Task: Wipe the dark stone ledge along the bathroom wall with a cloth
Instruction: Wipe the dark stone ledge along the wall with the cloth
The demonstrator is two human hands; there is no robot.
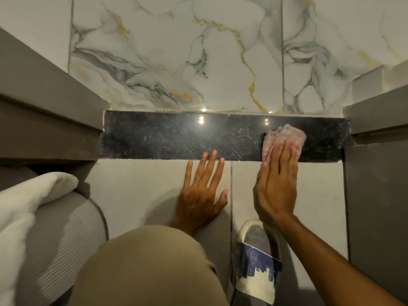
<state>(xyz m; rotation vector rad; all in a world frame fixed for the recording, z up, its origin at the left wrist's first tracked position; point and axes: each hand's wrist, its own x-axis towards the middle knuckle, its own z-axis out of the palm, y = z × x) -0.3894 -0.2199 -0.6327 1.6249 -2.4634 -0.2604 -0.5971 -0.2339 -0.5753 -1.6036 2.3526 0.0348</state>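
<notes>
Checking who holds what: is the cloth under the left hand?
No, the cloth lies under the right hand; the left hand rests flat and bare.

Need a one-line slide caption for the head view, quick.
Right hand presses a pinkish cloth on the dark stone ledge; left hand braces below.

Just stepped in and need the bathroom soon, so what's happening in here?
A person is wiping the dark stone ledge under the marble wall. Their right hand presses a pinkish cloth flat on the ledge near its right end, beside a grey cabinet. The left hand rests open on the pale tile below the ledge, holding nothing. Most of the ledge lies to the left of the cloth.
</notes>
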